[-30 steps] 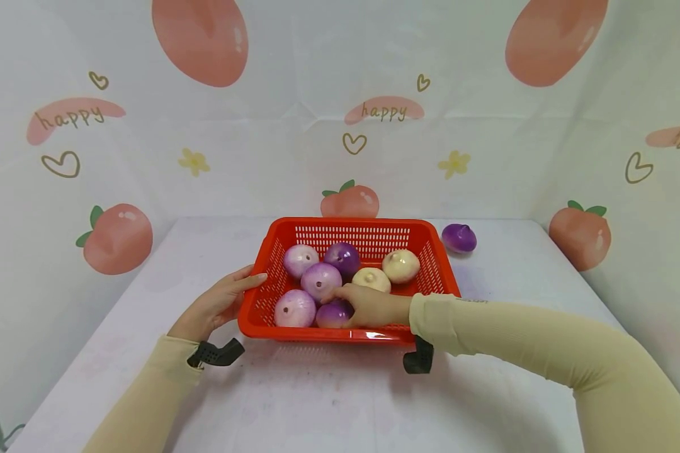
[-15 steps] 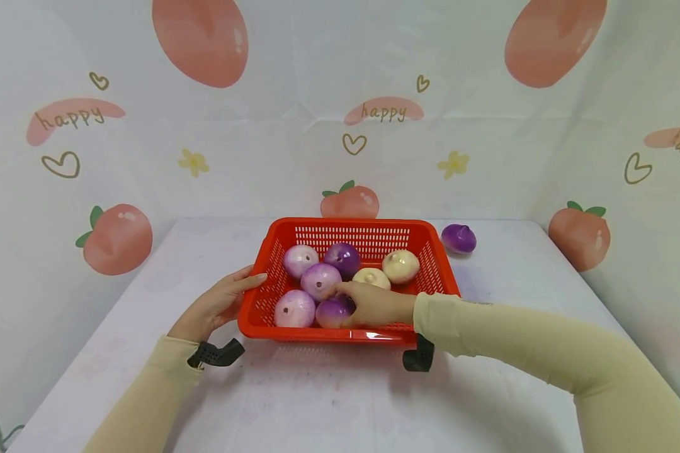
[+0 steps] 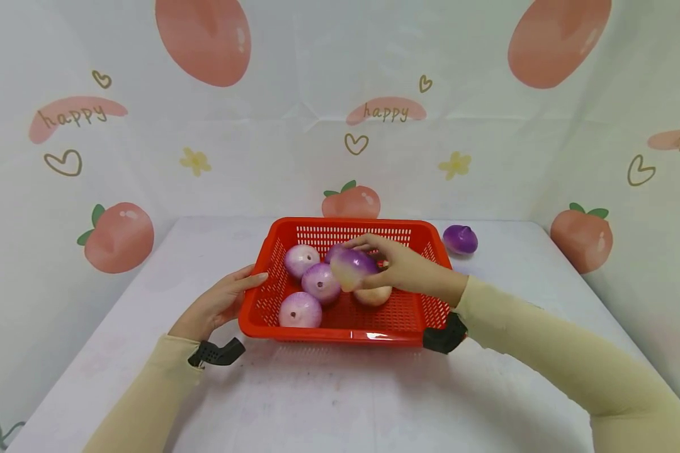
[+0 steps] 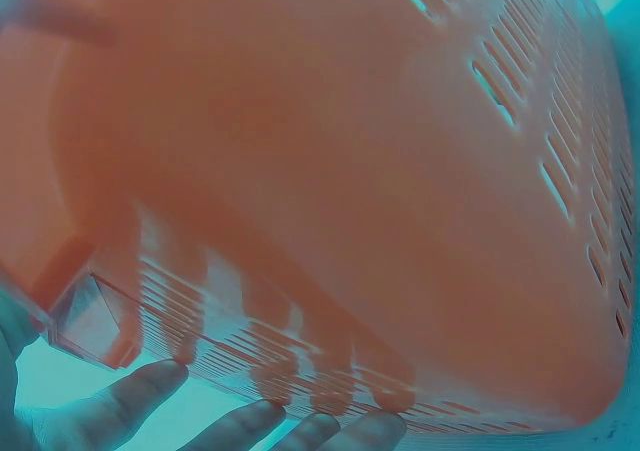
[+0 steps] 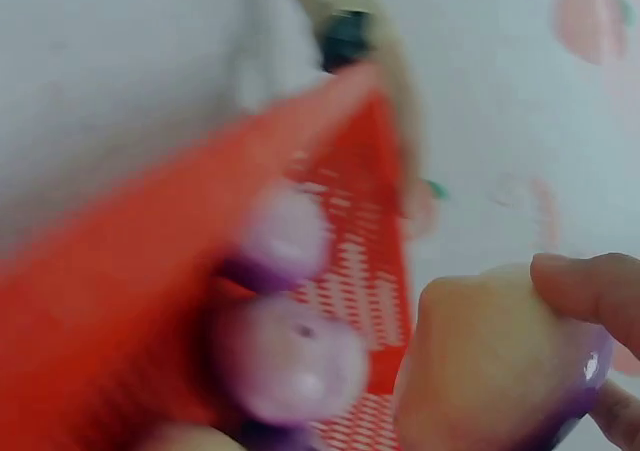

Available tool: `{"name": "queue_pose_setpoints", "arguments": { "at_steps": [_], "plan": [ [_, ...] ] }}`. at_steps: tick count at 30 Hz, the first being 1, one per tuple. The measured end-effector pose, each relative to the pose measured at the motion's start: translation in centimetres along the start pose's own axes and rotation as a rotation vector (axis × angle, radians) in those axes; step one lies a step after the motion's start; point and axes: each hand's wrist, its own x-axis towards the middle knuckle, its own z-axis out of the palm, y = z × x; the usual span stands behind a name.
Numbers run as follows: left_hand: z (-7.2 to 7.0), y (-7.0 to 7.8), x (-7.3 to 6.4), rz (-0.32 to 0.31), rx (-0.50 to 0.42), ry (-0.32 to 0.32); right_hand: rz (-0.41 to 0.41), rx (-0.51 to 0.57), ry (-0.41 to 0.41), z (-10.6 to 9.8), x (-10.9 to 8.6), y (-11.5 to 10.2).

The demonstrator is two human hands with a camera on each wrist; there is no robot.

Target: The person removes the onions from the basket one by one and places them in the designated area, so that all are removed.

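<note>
In the head view, my left hand holds the left rim of a red plastic basket, thumb over the edge. The left wrist view has its fingertips against the slotted outer wall. My right hand grips a purple onion with a pale yellow end, raised over the basket. In the right wrist view a finger lies across this onion. Several pale purple onions lie in the basket's left half. A cream onion shows below my right hand; a dark purple onion is mostly hidden behind the held one.
A purple onion lies on the white table outside the basket, at the back right. Behind the table hangs a white cloth printed with fruit and hearts. Black wrist mounts stick out near the basket's front corners.
My right hand has lifted the purple onion from the basket's front, up and slightly right. The front pale onion has shifted slightly right. My left hand stays on the rim.
</note>
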Motion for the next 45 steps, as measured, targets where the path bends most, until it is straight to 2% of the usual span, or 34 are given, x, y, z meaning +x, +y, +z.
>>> {"name": "queue_pose_setpoints", "arguments": {
  "at_steps": [6,12,20,27,30,33,41,45],
  "plan": [
    [-0.2,-0.1,0.1,0.017,-0.018,-0.033,-0.005,0.144,0.132,-3.7,-1.3,-0.1],
    [-0.3,-0.1,0.0,0.012,-0.007,-0.041,-0.067,0.315,0.272,-7.1,-2.5,0.7],
    [-0.2,-0.2,0.0,0.011,0.003,-0.027,-0.231,0.771,0.443,-10.8,-4.0,3.6],
    [-0.1,-0.2,0.1,0.008,0.015,-0.005,-0.311,1.011,0.624,-12.9,-4.3,7.4],
    [0.0,-0.2,0.1,0.005,0.016,-0.003,-0.339,1.085,0.707,-13.5,-4.2,9.3],
    [0.0,-0.1,0.0,-0.001,0.014,0.001,-0.348,1.153,0.752,-14.0,-4.2,11.2],
    [0.1,0.1,-0.2,0.005,-0.002,-0.013,-0.297,1.219,0.733,-15.0,-5.2,15.6],
    [0.1,0.1,-0.2,0.007,-0.004,-0.016,-0.244,1.179,0.78,-15.4,-5.5,17.2]
  ]
}}
